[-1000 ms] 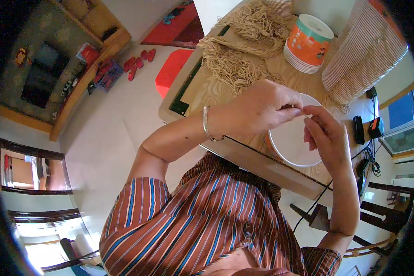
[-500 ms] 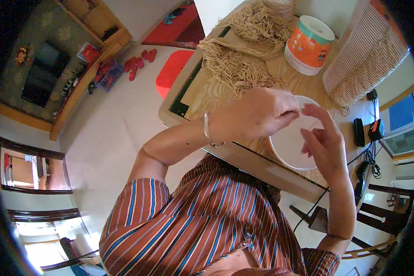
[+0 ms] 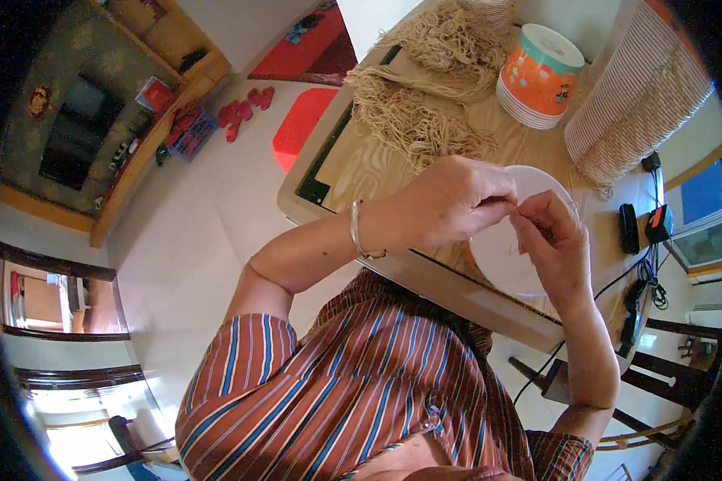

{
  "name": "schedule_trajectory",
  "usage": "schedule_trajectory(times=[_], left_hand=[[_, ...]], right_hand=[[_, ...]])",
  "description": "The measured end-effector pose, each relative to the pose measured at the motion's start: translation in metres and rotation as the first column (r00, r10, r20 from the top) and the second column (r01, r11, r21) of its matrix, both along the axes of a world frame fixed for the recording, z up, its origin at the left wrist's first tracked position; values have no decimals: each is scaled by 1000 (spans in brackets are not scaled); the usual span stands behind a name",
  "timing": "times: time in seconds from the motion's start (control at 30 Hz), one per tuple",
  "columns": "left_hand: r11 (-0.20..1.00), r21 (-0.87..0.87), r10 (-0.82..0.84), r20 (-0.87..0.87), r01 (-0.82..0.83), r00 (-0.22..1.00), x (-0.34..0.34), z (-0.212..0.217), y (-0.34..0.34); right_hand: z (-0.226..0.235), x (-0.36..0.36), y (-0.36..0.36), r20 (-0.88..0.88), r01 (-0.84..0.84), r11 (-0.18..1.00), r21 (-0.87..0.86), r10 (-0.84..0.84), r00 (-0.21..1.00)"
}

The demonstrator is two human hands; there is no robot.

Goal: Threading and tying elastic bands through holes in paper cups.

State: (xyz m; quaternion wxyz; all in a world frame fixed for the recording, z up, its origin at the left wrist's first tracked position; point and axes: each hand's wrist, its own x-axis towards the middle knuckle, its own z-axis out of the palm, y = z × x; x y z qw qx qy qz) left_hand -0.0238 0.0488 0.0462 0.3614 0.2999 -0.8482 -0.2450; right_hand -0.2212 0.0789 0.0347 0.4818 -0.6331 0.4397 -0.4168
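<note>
The white round paper lid (image 3: 509,240) sits over the wooden tabletop (image 3: 377,160), pinched between left hand (image 3: 449,200) and right hand (image 3: 549,240); uneven pinching may crease its rim.

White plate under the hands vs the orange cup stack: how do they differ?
The white plate is single, plain and flat, partly covered by the left hand and right hand. The orange cup stack is several nested, patterned, upright and untouched. Both sit on the wooden table.
</note>
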Motion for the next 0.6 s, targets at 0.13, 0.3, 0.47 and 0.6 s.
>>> schedule_trajectory(times=[0.13, 0.3, 0.47, 0.6], left_hand=[[990, 138, 4, -3, -3, 1000, 6, 4, 1], [854, 519, 211, -276, -40, 938, 11, 3, -2], [935, 337, 136, -45, -113, 990, 3, 9, 8], [950, 303, 69, 50, -81, 996, -4, 14, 14]], right_hand=[[6, -6, -1, -3, 9, 999, 40, -9, 1000], [13, -7, 4, 134, 56, 977, 207, -85, 987], [9, -4, 7, 161, 68, 991, 114, -86, 983], [8, -2, 10, 110, 42, 999, 10, -43, 993]])
